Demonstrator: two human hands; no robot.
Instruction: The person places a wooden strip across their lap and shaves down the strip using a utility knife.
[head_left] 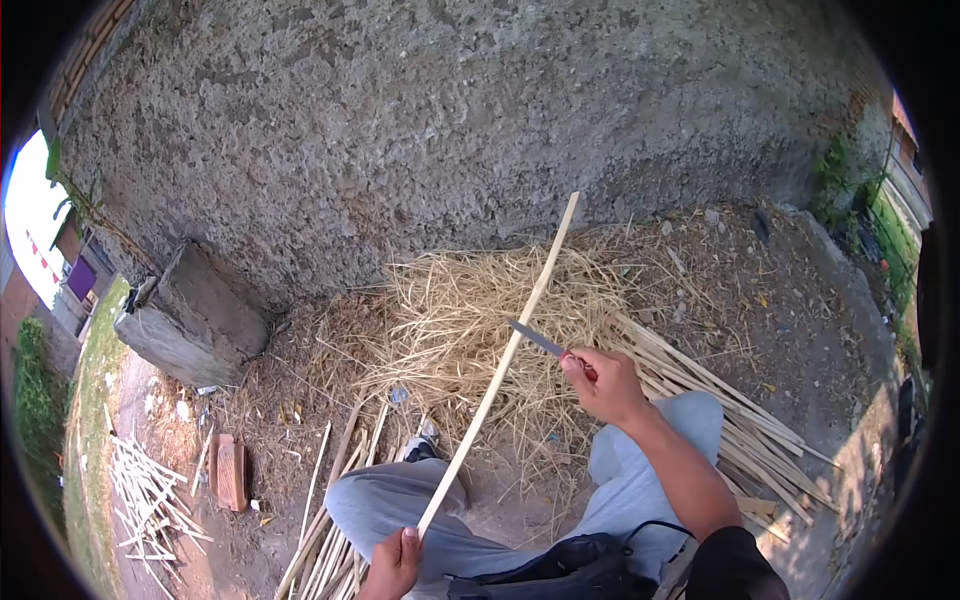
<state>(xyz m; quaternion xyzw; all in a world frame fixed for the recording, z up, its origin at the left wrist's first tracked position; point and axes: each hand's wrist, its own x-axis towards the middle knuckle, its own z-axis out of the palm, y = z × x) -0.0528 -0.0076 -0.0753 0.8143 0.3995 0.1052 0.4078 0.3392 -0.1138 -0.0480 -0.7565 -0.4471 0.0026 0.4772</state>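
Observation:
My left hand [393,566] is closed round the lower end of a long pale bamboo strip [497,372], which slants up and away to the right. In my right hand [605,384] is a knife [538,338], its handle mostly hidden by my fingers. The grey blade points up and left and reaches across the strip near its middle; I cannot tell whether it cuts in. Behind the strip lies a heap of thin shavings [450,315] on the ground.
Split bamboo strips [735,420] lie to the right, with more strips [335,540] beside my left leg. At far left are a pile of short sticks [150,490] and a reddish brick [231,472]. A concrete block [200,315] stands against the rough wall [430,130].

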